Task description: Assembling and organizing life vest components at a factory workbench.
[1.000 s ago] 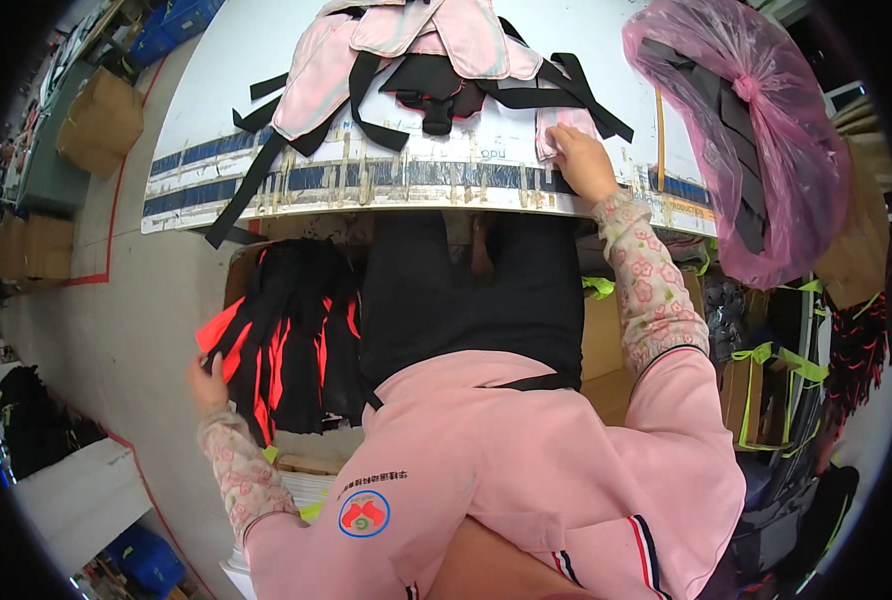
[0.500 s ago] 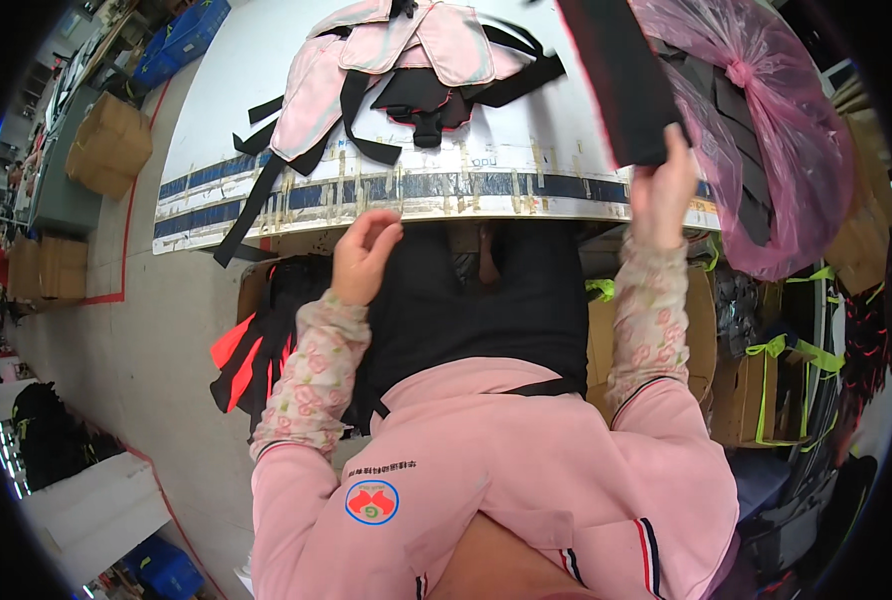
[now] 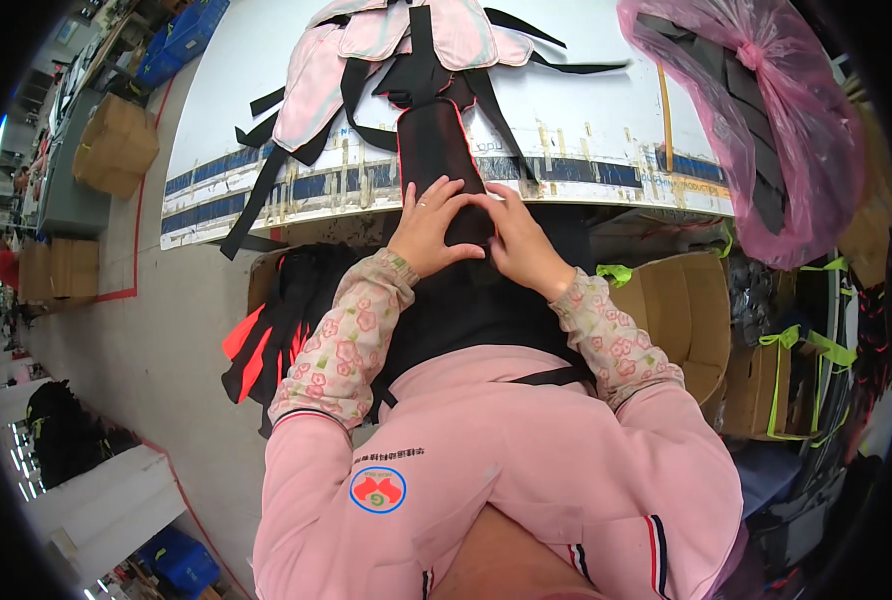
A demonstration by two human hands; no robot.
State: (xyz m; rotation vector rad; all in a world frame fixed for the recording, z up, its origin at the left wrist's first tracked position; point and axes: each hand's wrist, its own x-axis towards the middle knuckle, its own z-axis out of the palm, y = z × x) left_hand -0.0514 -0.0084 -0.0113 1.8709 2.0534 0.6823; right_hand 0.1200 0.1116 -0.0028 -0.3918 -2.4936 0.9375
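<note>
A long black fabric strip with red edging (image 3: 431,145) lies on the table, its near end between my hands at the table's front edge. My left hand (image 3: 428,230) rests on that end, fingers stretched over the fabric and thumb apart. Along its right side, my right hand (image 3: 524,245) has bent fingers gripping the edge. The strip's far end meets a black buckle (image 3: 399,98) on a pink padded harness-like piece (image 3: 311,100). Black webbing straps (image 3: 256,200) spread from this piece on both sides. The undersides of my fingers are hidden.
The white table (image 3: 586,110) has worn tape along its front edge. A pink translucent plastic bag (image 3: 821,130) with dark strips inside sits at its right end. Below are a cardboard box (image 3: 681,310) at right and black and red fabric pieces (image 3: 291,310) at left.
The black strip has moved from the table's right side to the middle, against the pink piece. My right hand came left with it, and my left hand moved onto its near end.
</note>
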